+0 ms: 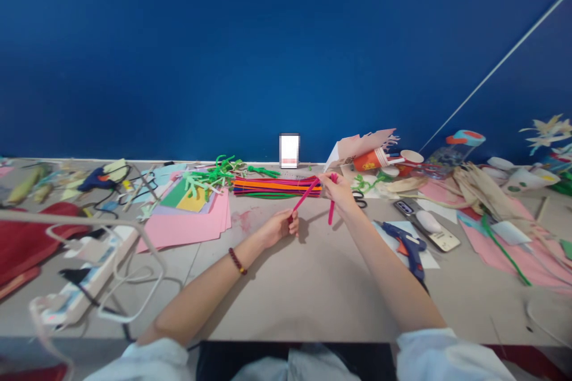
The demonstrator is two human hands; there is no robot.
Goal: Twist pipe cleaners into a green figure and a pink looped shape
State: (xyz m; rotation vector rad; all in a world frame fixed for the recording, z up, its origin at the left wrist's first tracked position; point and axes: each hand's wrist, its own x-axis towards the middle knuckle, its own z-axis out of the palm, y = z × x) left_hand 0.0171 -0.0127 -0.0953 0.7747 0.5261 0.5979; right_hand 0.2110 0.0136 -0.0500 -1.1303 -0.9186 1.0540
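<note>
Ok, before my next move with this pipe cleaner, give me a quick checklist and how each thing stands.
1. Left hand gripping the magenta pipe cleaner: ok, pinched at its nearer end.
2. Right hand gripping it: ok, farther up the strand.
3. Magenta length hanging below the right hand being the same strand: cannot tell.
4. Pipe cleaner bundle laid out beyond the hands: ok.
5. Scissors fully in view: not ok, only black handle loops show.
6. Glue gun cool: cannot tell by sight.
</note>
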